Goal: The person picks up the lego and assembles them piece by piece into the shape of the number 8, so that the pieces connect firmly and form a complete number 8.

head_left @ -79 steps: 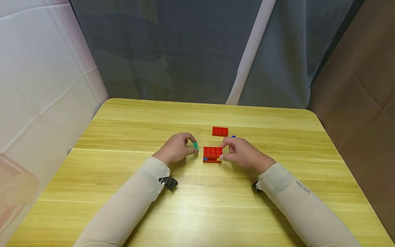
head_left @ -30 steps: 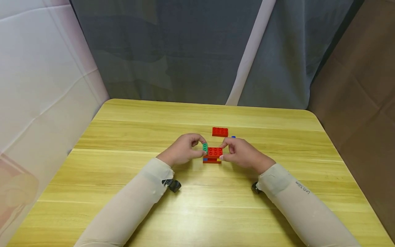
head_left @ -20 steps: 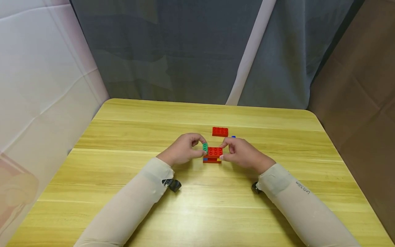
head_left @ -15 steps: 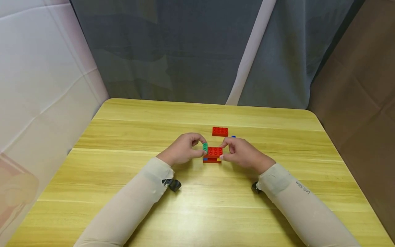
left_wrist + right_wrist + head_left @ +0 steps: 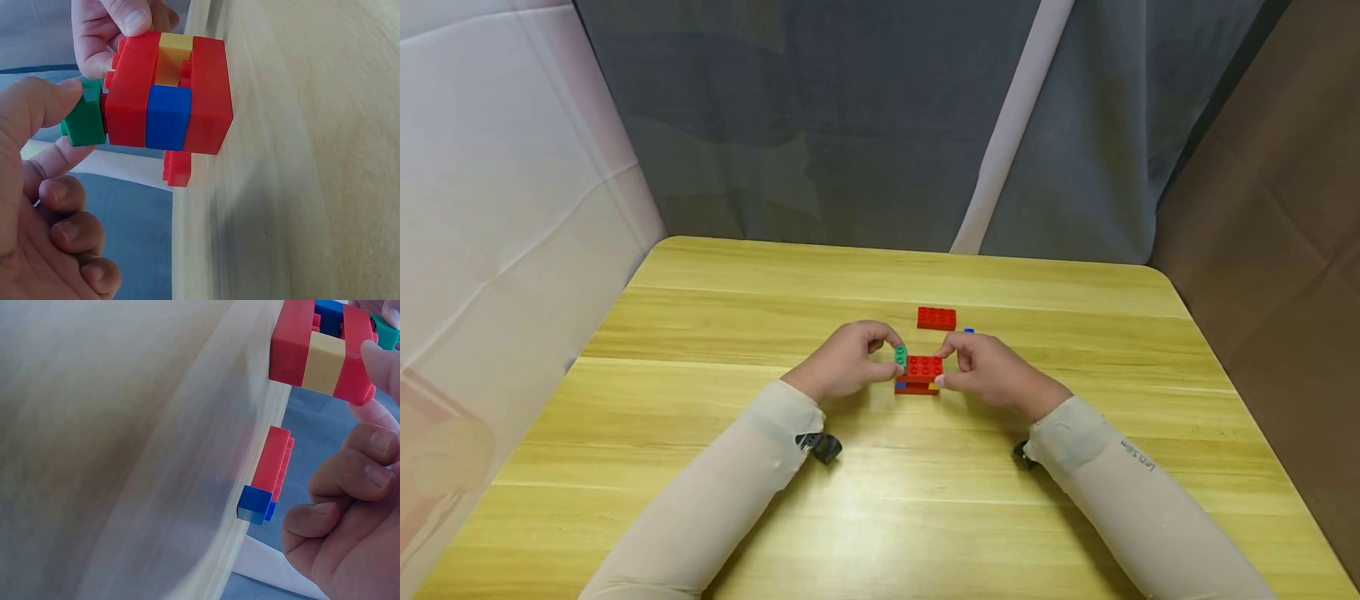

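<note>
Yellow wooden bench under me, my right hand pinches the red block stack at mid-bench while my left hand pinches the green block at its left edge; I'd square its studs, then press straight down.

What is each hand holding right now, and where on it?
Left hand pinches the green brick by its sides at the stack's left end. Right hand grips the red brick stack at its right end.
</note>
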